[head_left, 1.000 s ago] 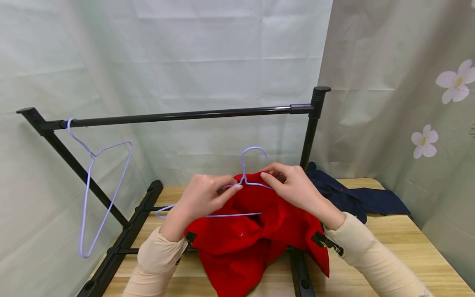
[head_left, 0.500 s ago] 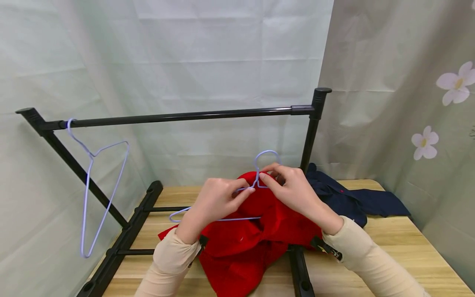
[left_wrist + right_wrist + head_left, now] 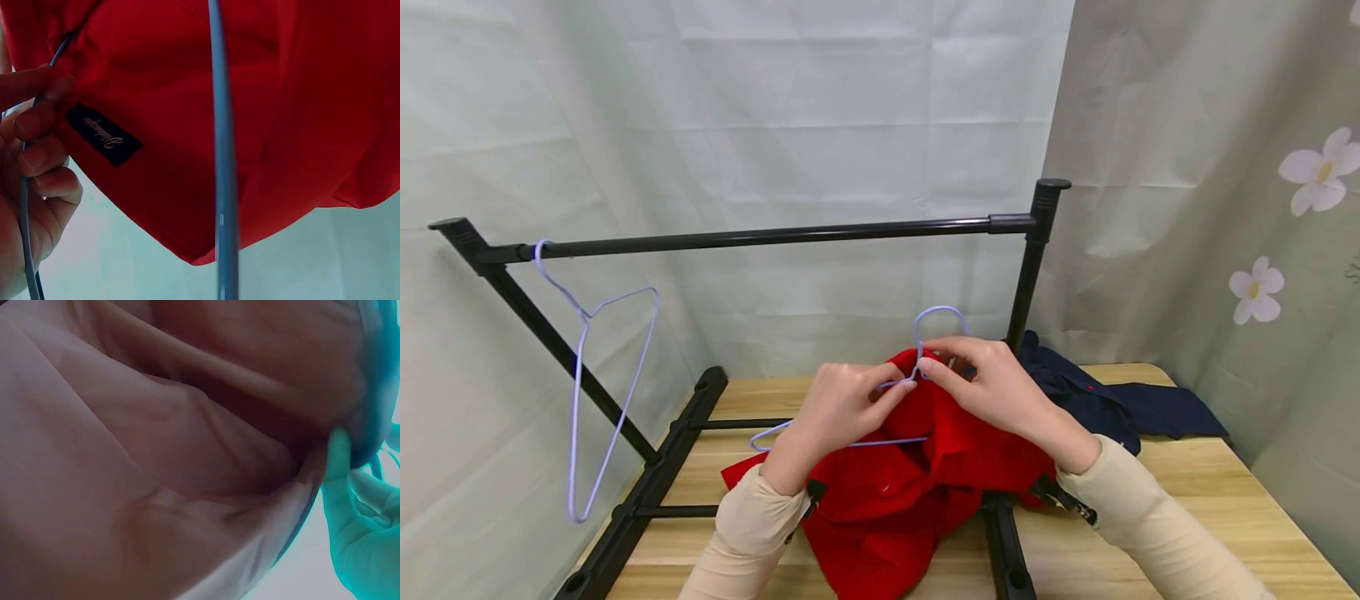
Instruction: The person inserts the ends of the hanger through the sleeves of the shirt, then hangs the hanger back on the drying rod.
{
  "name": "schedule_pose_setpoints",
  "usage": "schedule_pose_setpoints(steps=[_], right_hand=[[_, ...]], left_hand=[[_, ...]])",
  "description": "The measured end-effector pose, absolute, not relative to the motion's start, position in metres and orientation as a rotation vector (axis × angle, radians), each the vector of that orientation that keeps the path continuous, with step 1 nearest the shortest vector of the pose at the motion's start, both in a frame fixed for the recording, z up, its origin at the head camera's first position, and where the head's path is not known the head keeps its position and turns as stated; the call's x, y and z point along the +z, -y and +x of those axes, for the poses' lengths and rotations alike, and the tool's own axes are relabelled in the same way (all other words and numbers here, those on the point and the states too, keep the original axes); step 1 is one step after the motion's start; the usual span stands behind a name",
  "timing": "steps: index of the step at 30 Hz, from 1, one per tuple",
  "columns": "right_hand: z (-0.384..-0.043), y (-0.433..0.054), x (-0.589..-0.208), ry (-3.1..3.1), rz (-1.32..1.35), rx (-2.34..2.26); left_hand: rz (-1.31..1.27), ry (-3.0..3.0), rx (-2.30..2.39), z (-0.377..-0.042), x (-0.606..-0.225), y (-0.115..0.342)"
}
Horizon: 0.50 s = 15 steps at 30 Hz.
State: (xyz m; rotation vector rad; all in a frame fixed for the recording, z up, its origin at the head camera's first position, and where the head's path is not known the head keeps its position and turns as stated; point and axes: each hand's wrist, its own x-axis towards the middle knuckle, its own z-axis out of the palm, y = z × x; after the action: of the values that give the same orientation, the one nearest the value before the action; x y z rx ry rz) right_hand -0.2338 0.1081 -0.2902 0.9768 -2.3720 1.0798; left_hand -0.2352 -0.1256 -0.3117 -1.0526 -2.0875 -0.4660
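A red garment (image 3: 880,517) lies bunched over the rack's base and the wooden table, its raised neck edge around a lilac clothes hanger (image 3: 917,333). My left hand (image 3: 842,408) pinches the hanger's shoulder wire just left of its neck. With thumb and fingers my right hand (image 3: 1000,387) pinches the garment's neck edge, right at the base of the hook. Part of the hanger's right side is hidden under the cloth and hand. In the left wrist view, a dark label (image 3: 103,134) shows inside the red cloth, and the hanger's bottom bar (image 3: 225,175) crosses in front.
Behind the hands runs the rack's black rail (image 3: 775,239), with a second lilac hanger (image 3: 577,400) at its left end. A dark navy garment (image 3: 1097,396) lies on the wooden table (image 3: 1195,492) at right. Pale curtains (image 3: 820,108) close off the back.
My left hand and the hanger have shifted right, bringing the hook close to the right hand. The right hand's fingertips have moved slightly left along the neck edge, up to the hanger's neck.
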Motion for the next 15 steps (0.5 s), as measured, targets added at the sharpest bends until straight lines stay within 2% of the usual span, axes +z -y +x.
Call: schedule_pose_setpoints(steps=[7,15], right_hand=[[-0.228,-0.117,-0.28,2.366,1.069,1.001],[-0.231,-0.141,-0.275,2.386,0.984,0.931]], left_hand=[[-1.061,2.049,-0.583,-0.236,-0.311,0.131],[-1.024,2.002,-0.686,-0.235,-0.305,0.138]])
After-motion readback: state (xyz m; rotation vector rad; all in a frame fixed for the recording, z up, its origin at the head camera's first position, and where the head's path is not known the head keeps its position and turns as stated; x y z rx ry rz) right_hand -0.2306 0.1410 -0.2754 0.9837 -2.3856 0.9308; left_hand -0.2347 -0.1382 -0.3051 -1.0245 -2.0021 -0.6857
